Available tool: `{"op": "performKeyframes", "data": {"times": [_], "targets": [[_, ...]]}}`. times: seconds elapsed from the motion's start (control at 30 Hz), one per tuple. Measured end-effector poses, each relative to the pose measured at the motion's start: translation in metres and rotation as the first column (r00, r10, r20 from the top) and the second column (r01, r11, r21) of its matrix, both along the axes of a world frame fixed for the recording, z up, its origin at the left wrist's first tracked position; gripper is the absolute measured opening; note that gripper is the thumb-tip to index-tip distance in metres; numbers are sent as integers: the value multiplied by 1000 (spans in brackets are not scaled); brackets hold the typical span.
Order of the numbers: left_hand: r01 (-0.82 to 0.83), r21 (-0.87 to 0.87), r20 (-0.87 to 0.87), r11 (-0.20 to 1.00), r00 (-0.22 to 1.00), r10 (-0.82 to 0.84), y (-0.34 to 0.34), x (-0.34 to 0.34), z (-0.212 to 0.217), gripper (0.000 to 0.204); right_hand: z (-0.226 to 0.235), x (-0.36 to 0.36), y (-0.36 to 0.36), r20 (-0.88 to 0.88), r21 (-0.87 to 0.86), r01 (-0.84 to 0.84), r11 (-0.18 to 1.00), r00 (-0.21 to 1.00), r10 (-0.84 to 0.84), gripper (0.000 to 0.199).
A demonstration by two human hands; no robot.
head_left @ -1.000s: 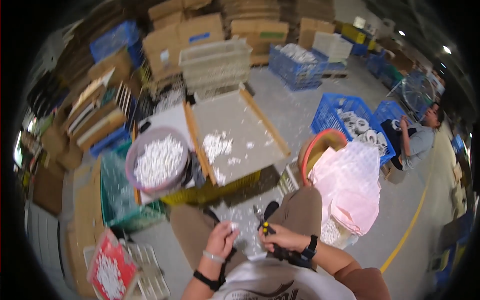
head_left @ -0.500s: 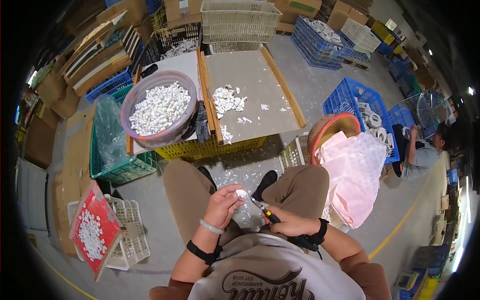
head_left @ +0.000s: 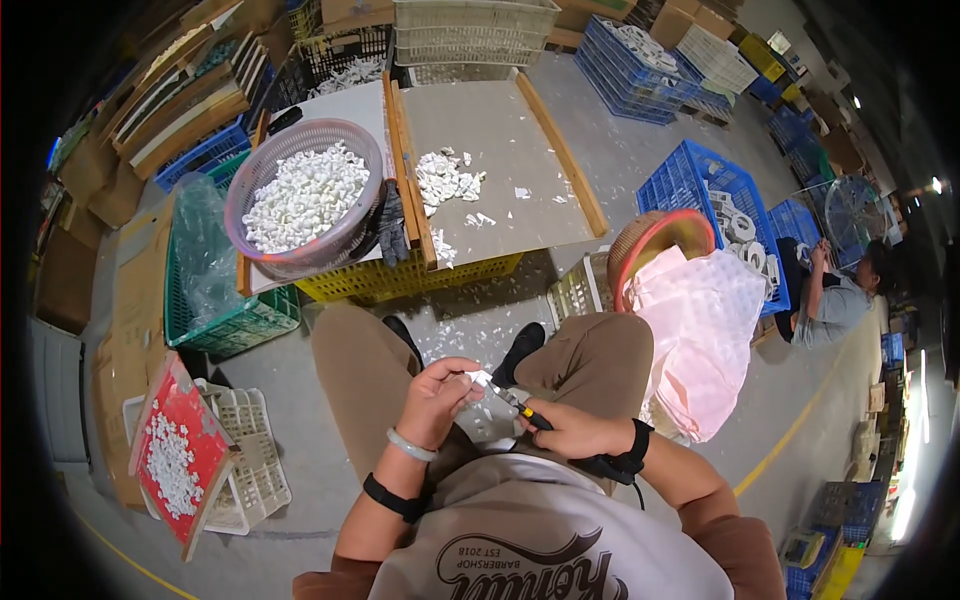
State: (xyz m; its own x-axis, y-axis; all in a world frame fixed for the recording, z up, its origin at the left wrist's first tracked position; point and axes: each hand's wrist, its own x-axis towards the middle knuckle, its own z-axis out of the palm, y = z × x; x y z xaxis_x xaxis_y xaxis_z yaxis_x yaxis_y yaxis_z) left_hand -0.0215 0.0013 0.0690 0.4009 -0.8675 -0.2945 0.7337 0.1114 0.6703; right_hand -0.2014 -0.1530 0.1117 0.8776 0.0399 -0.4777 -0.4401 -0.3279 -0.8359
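Note:
My left hand (head_left: 434,398) pinches a small white plastic piece (head_left: 482,378) between thumb and fingers, above the gap between my knees. In my right hand (head_left: 572,430) is a slim knife-like tool (head_left: 532,414) with a black-and-yellow handle; its exact kind is too small to make out. Its metal tip points up and left, at or very near the white piece. Beyond my knees, a pinkish round basket (head_left: 375,205) heaped with small white parts stands on a white board. White scraps (head_left: 445,182) lie on the grey board (head_left: 500,130) beside it.
On the left, a tilted red board (head_left: 200,425) carrying white bits rests on a white crate (head_left: 262,440). A pink cloth (head_left: 695,330) hangs over a red-rimmed basket (head_left: 628,265) on the right, beside a blue crate (head_left: 680,190). Another person (head_left: 835,300) sits at far right.
The tool's tip has come up closer to the white piece, and my right hand has turned slightly. The whole view has shifted a little; both hands keep their hold.

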Motion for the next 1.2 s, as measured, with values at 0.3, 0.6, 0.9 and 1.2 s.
{"op": "performKeyframes", "data": {"times": [0.3, 0.6, 0.9, 1.2], "targets": [[60, 59, -10, 996, 998, -60, 4, 0, -1, 19, 19, 0, 2, -98, -233, -55, 971, 995, 32, 31], [108, 110, -47, 988, 994, -103, 5, 1, -1, 19, 13, 0, -1, -42, -353, -54, 934, 998, 42, 26], [84, 158, -28, 984, 996, -81, 3, -1, -13, 20, -6, 0, 1, 17, -454, 4, 891, 1000, 4, 23], [62, 164, -61, 985, 997, -53, 2, -3, -16, 19, -15, -9, -5, 109, -343, 33, 939, 994, 5, 27]]}}
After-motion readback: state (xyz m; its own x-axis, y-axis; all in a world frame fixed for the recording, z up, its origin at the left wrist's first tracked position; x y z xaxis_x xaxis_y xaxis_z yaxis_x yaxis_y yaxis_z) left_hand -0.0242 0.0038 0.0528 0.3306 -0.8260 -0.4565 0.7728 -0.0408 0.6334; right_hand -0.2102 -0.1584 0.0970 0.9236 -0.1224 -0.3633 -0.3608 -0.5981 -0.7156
